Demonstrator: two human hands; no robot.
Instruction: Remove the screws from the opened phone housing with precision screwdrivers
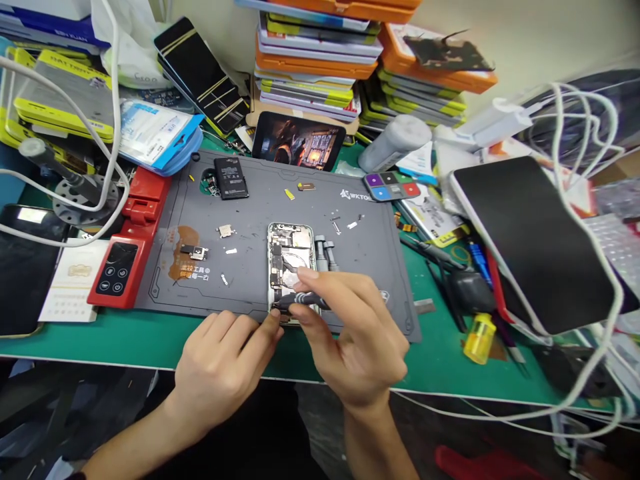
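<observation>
Right hand (357,333) has a slim dark tool (311,299) pinched over the lower end of an opened-up smartphone (301,239). Left hand (223,363) is curled at its bottom-left corner, can't tell if it's gripping. Phone's on a gray work mat (245,233), loose battery (231,179) farther back.

Opened phone (291,250), centre: pale greenish-white rim, interior patched black and silver. Mat (250,280): grey, thin dark line pattern near edges, white lettering upper right, orange-brown print at left. Tabletop (150,343): green. Battery (231,179), upper left of centre: black. Control box (120,257), left: red, black face with white icons. Stacked cases (313,63), top: orange, lilac, yellow-green bands. Tablet (530,243), right: black, white border. Small cylinder (480,339), lower right: translucent yellow.
</observation>
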